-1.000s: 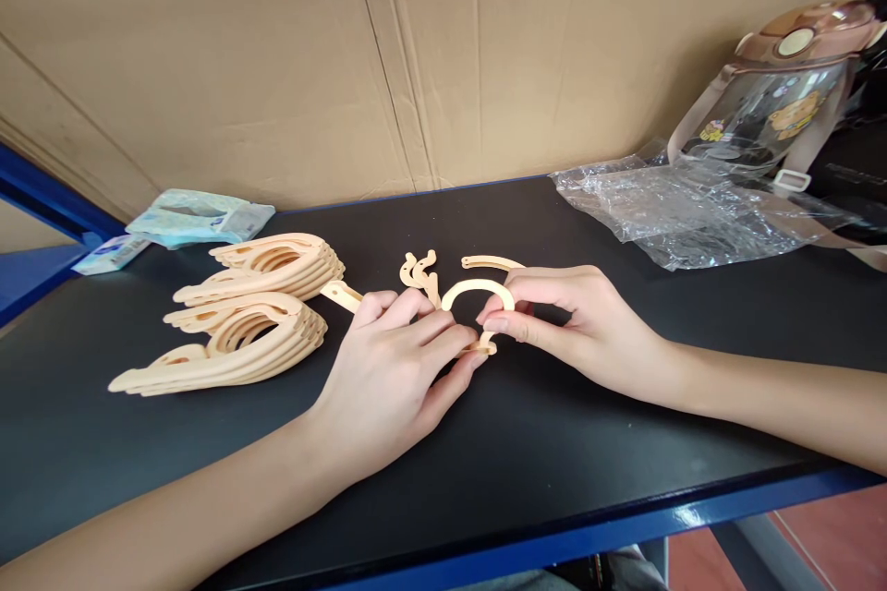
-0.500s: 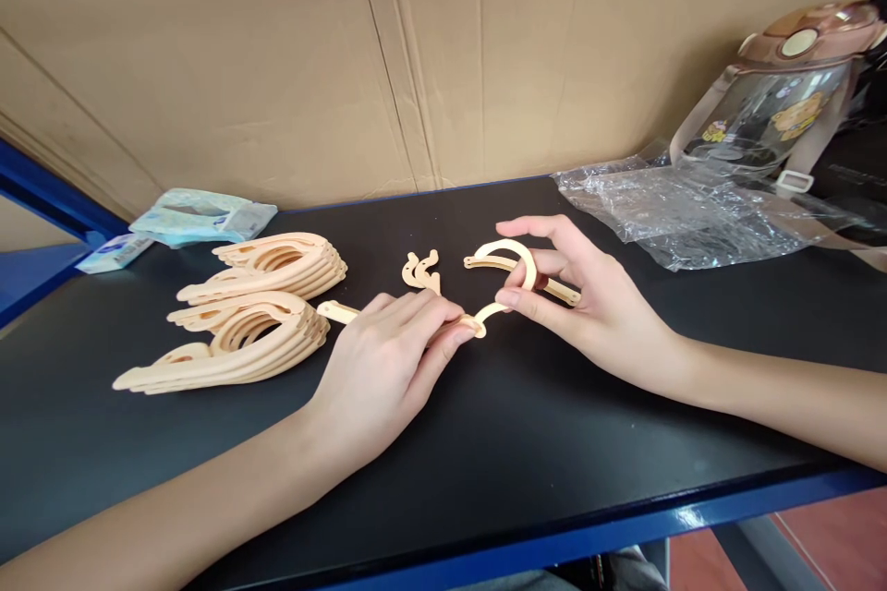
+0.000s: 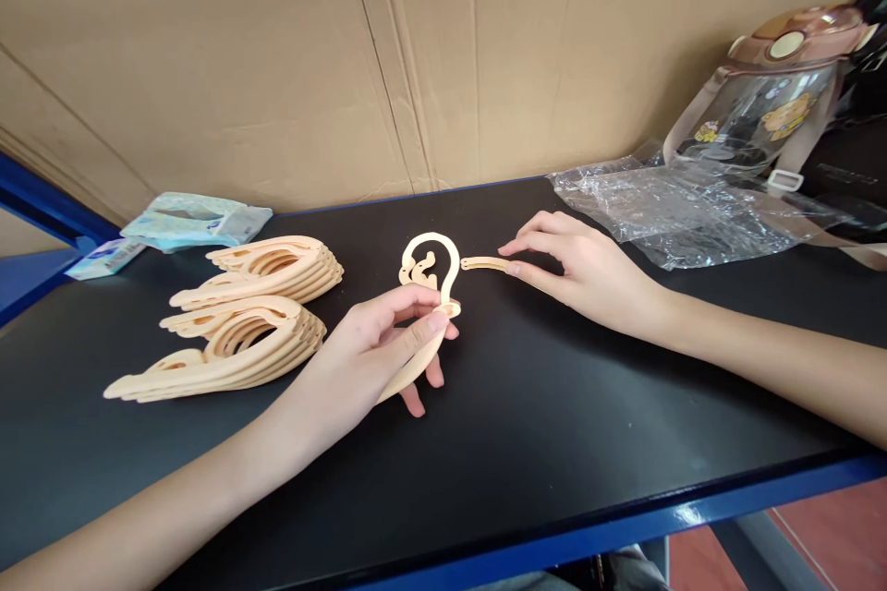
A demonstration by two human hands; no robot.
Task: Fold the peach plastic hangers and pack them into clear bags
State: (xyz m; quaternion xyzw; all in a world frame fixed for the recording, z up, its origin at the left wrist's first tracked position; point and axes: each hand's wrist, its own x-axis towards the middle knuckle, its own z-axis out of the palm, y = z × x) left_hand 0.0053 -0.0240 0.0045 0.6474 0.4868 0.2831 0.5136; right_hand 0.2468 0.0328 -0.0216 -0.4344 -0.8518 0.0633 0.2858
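My left hand [image 3: 388, 332] pinches a beige plastic hanger arm [image 3: 416, 360] between thumb and fingers. From the arm's end a curved hanger hook [image 3: 452, 259] stands up and away from me. Just behind that hook lie small loose hook-shaped pieces [image 3: 419, 271], partly hidden by it. My right hand [image 3: 568, 259] has its thumb and fingertips closed around a second hanger arm [image 3: 483, 264] on the table; that arm's far end is hidden by the hand.
Two stacks of folded beige hangers, the rear stack [image 3: 270, 270] and the front stack [image 3: 256, 351], lie left on the black table [image 3: 527, 443]. Behind them is a wipes packet [image 3: 198, 220]. Clear plastic wrapping [image 3: 665, 212] and a strapped bottle [image 3: 769, 102] stand right, before a cardboard wall [image 3: 277, 65].
My right hand has let go of the hook and closed on the loose arm. My left hand has turned the held arm, and its hook now points away from me.
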